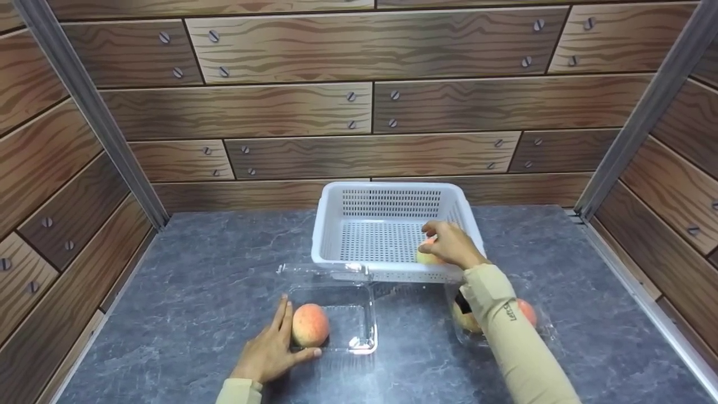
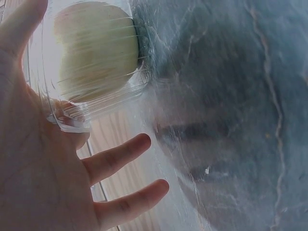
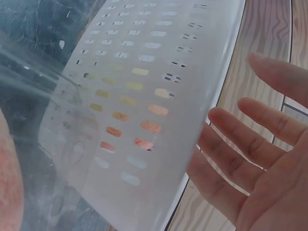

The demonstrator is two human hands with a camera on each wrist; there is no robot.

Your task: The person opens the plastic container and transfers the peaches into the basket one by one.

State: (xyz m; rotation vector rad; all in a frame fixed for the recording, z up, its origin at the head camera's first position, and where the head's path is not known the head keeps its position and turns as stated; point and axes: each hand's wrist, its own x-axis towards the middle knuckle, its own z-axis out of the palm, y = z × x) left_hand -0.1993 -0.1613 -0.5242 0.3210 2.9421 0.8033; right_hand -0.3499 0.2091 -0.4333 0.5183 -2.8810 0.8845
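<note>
My left hand point(image 1: 266, 345) rests its straight fingers along the left side of a clear plastic clamshell box point(image 1: 367, 320), thumb at the front edge. Inside the box sits one red-and-yellow peach point(image 1: 310, 325), seen through the plastic wall in the left wrist view. Over the front right corner of a white slotted basket point(image 1: 323, 224) is my right hand point(image 1: 451, 242). Below its fingers lies another peach point(image 1: 427, 258) on the basket floor, partly hidden. In the right wrist view the fingers point(image 3: 250, 139) are spread loosely beside the rim, without a visible grip on the peach.
Beneath my right forearm stands a second clear box point(image 1: 465, 339) with fruit point(image 1: 526, 311) and a black patch, partly covered by the sleeve. The first box's lid point(image 1: 314, 274) lies folded back against the basket. Wood-patterned walls point(image 1: 303, 106) enclose the grey marbled table point(image 1: 224, 252).
</note>
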